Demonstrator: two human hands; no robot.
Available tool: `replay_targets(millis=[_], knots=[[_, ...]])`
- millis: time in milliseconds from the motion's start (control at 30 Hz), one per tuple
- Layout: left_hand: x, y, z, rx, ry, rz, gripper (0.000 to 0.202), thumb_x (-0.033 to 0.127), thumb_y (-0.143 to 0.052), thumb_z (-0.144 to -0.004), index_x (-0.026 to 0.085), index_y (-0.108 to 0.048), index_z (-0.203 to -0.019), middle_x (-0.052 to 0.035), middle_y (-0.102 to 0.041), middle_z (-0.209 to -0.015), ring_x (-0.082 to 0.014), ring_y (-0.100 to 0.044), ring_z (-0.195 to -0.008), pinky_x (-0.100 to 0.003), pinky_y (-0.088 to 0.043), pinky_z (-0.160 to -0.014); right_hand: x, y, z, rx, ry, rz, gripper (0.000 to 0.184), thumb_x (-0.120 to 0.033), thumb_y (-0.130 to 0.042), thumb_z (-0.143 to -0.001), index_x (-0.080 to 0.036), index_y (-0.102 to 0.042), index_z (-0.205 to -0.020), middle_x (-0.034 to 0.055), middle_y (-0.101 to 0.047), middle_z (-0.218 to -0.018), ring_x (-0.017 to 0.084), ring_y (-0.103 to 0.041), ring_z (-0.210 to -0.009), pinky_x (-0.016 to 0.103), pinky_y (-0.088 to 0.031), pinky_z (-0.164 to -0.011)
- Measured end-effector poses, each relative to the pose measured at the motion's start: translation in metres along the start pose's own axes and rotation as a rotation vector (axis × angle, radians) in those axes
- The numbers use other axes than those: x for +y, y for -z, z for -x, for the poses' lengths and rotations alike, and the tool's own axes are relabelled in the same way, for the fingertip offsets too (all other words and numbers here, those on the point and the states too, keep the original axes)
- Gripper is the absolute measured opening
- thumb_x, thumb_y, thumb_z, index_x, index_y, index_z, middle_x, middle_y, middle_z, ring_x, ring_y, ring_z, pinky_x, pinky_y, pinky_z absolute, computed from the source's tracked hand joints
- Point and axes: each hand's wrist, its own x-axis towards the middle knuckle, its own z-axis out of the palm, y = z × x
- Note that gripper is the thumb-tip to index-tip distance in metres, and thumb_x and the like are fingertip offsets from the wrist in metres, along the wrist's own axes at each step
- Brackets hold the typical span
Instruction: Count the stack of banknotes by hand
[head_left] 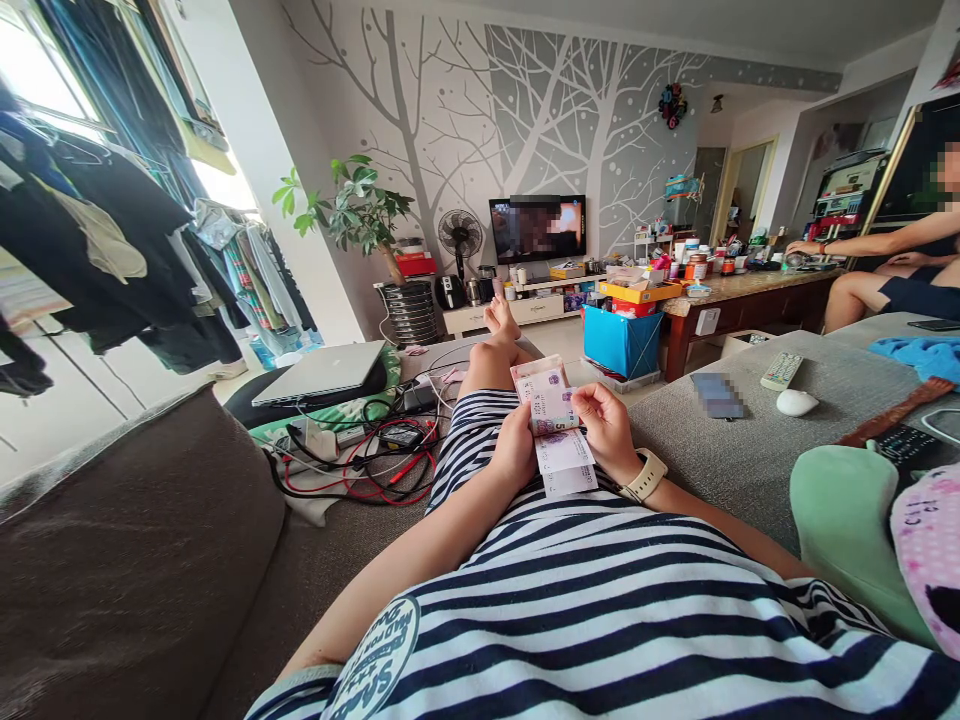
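My left grip (512, 448) is shut on a small stack of paper money (556, 440), right above my striped shirt (570, 600). My right grip (604, 432) is curled, fingers pinching the edge of the notes, w/ a watch (643, 476) on the wrist. Notes are pink & purple, and a 5 shows on one. Can't tell how many; my left fingers are hid behind them. Far right, another person's hand (804, 248) rests on the desk (750, 298).

two hands (514, 447) (606, 430); one banknote bundle (553, 425)
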Motion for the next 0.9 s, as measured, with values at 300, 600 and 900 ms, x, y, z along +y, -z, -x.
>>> replay_targets(millis=[300,600,900], knots=[[0.004,-0.003,0.006,0.045,0.01,-0.012,0.018,0.027,-0.073,-0.073,0.012,-0.073,-0.082,-0.0106,-0.078,-0.085,-0.0291,-0.076,-0.09,-0.037,-0.06,-0.086,-0.001,-0.002,0.001,-0.006,0.014,-0.008,0.052,-0.072,-0.065,-0.093,-0.021,-0.059,-0.085,0.0037,-0.061,-0.073,0.018,-0.057,-0.067,0.03,-0.047,-0.062],[0.004,-0.003,0.011,0.065,0.064,0.081,0.022,0.027,-0.072,-0.087,0.008,-0.077,-0.097,-0.0143,-0.08,-0.097,-0.0256,-0.078,-0.086,-0.039,-0.061,-0.094,0.001,-0.001,0.004,-0.045,-0.077,-0.083,0.05,-0.07,-0.058,-0.098,-0.021,-0.061,-0.084,-0.0007,-0.054,-0.058,0.016,-0.051,-0.054,0.03,-0.043,-0.057],[0.007,-0.003,0.017,0.061,0.056,0.047,0.017,0.015,-0.075,-0.077,0.01,-0.077,-0.093,-0.0106,-0.08,-0.09,-0.022,-0.075,-0.076,-0.035,-0.062,-0.082,0.023,-0.001,-0.002,0.07,-0.19,0.005,0.044,-0.062,-0.074,-0.082,-0.02,-0.062,-0.087,0.0019,-0.062,-0.074,0.017,-0.054,-0.066,0.031,-0.042,-0.062]])
